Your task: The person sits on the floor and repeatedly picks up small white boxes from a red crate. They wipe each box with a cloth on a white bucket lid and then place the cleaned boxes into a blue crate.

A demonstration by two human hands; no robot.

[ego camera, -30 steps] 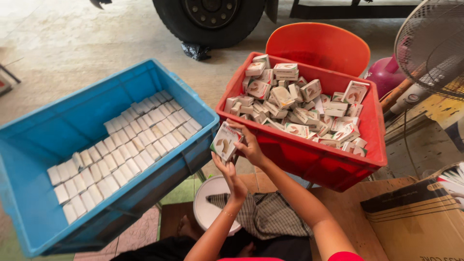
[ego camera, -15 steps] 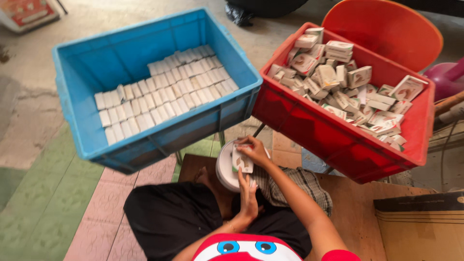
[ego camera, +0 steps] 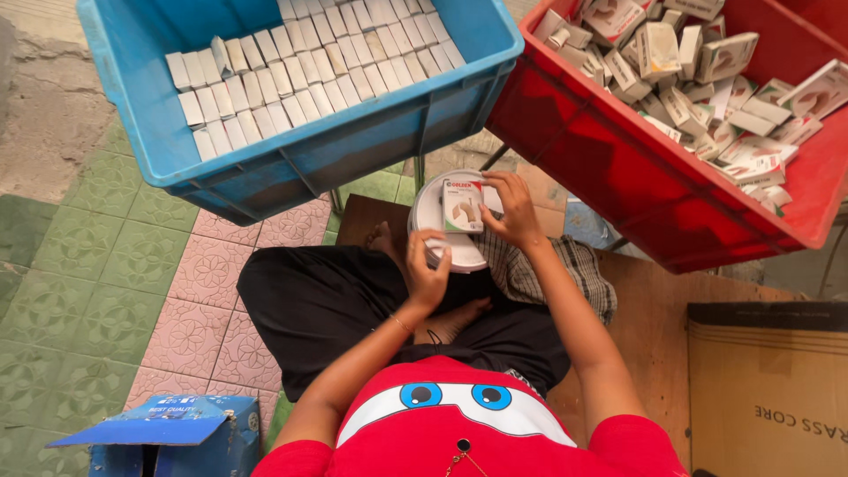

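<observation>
While the person sits cross-legged on the tiled floor, the right hand (ego camera: 512,212) holds a small white cardboard box with a green band and a printed picture (ego camera: 463,205), its fingers closed along the box's right edge and top so that the box stands upright over a round white plastic lid or container (ego camera: 428,216) that rests in the lap. Just below and to the left of it, the left hand (ego camera: 427,274) is curled at the near rim of that white round thing, its fingers bent inward; something small may be pinched in them, but I cannot tell what, nor whether the hand is truly closed on anything. Behind the hands, a large blue plastic crate (ego camera: 371,141) stands raised on a frame and holds neat rows of small white boxes set on edge (ego camera: 300,71), packed side by side. To its right, touching or nearly touching it at the corner, a large red plastic crate (ego camera: 618,168) tilts toward the person and is heaped with loose white boxes of the same kind (ego camera: 698,79), lying every way. A checked cloth (ego camera: 548,274) lies over the right knee. At the right edge sits a brown corrugated cardboard carton (ego camera: 768,389), and at the lower left a small blue printed carton (ego camera: 177,433) stands on the green and pink tiles (ego camera: 115,291).
</observation>
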